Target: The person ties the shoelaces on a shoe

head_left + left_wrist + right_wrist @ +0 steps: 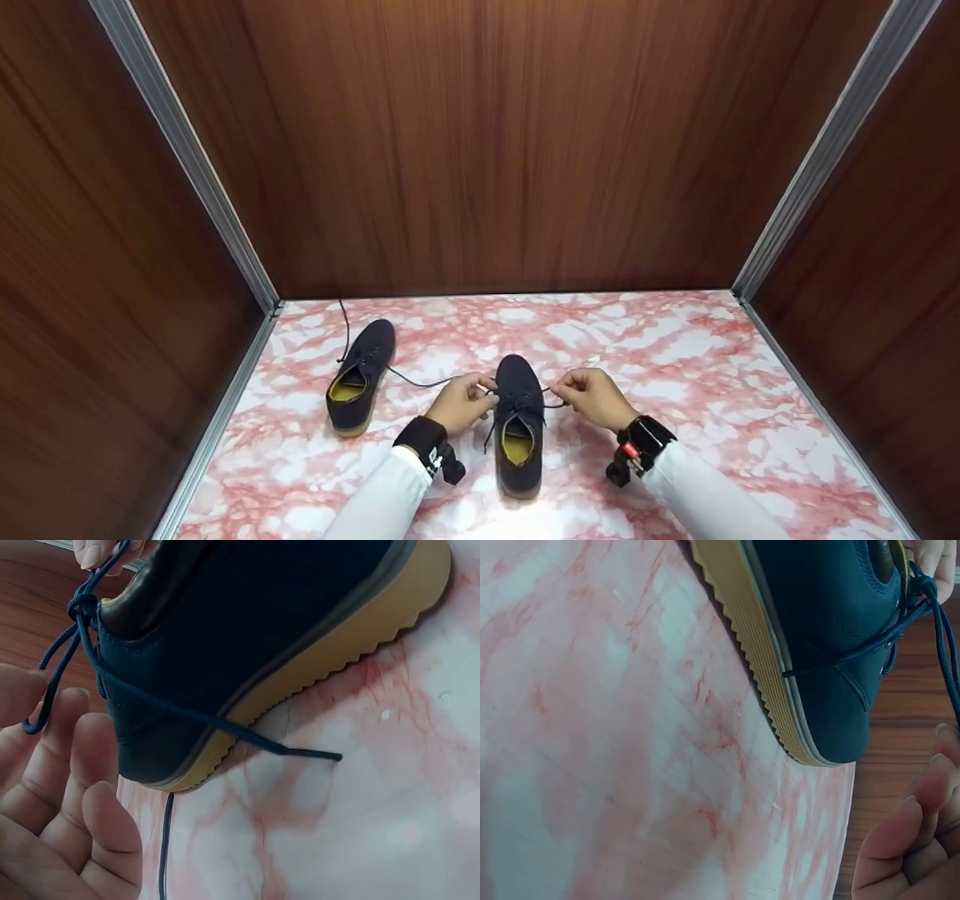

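A dark navy lace-up shoe (516,375) with a yellow insole stands between the hands, toe pointing away. Its shoelace is tied in a knot (82,606) with loops drawn out on both sides. My left hand (461,403) pinches one lace loop (52,694) between thumb and finger at the shoe's left side. On the right side, my right hand (596,397) pinches the opposite loop (946,667). One loose lace end (311,754) hangs past the tan ridged sole (360,637); another lace end (817,666) lies across the shoe's other side.
A matching shoe (379,341) stands at the left with its laces undone. One lace (424,385) of it trails across the pink marbled tabletop (675,480) toward my left hand; the other runs to the back edge. Wood-grain panels (480,150) enclose the back and sides.
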`<state>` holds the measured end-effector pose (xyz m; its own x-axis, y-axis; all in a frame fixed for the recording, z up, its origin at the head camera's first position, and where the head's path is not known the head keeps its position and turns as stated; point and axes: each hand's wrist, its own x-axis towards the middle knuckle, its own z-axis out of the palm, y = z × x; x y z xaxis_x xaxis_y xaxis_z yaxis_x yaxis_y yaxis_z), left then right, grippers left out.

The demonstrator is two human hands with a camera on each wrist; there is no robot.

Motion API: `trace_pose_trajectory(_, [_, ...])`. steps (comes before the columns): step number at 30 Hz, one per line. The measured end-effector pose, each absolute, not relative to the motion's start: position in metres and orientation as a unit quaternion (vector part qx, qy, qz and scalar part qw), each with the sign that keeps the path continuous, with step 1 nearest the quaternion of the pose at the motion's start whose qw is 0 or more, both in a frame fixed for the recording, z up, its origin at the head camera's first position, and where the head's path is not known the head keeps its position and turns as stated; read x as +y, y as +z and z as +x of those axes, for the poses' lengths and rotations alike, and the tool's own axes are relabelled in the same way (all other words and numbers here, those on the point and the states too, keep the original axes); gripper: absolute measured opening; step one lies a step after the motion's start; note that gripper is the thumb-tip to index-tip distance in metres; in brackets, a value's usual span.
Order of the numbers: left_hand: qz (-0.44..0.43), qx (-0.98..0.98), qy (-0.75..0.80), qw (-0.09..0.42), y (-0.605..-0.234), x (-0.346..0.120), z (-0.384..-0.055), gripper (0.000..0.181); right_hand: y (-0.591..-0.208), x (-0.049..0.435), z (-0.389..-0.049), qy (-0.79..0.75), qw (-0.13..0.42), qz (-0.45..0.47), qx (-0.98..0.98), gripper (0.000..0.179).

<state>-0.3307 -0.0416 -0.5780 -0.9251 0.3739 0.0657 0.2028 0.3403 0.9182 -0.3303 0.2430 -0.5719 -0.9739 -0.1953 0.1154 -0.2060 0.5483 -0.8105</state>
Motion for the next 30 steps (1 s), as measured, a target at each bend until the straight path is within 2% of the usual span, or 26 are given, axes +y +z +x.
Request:
trace_pose_trajectory(5, [0.190,0.838,0.506,0.076,-0.575,-0.044,-0.332,0.013,-0.575,0.243,-0.330,0.458,0.012,0.098,-0.884,0.023])
trace_pose_trajectory(10, [0.205,0.869,0.445,0.069,-0.570,-0.048,-0.334,0.019,-0.575,0.243,-0.329,0.434,0.030,0.091,-0.896,0.028])
trace_pose_trajectory(16, [0.210,0.891,0.394,0.086,-0.567,-0.051,-0.335,0.028,-0.575,0.245,-0.327,0.373,0.060,0.112,-0.919,0.035])
trace_pose_trajectory(21, [0.223,0.896,0.373,0.092,-0.567,-0.053,-0.335,0.030,-0.576,0.246,-0.325,0.314,0.082,0.134,-0.936,0.039])
trace_pose_trajectory(30, [0.260,0.906,0.325,0.074,-0.565,-0.057,-0.336,0.027,-0.583,0.253,-0.325,0.208,0.127,0.163,-0.956,0.044])
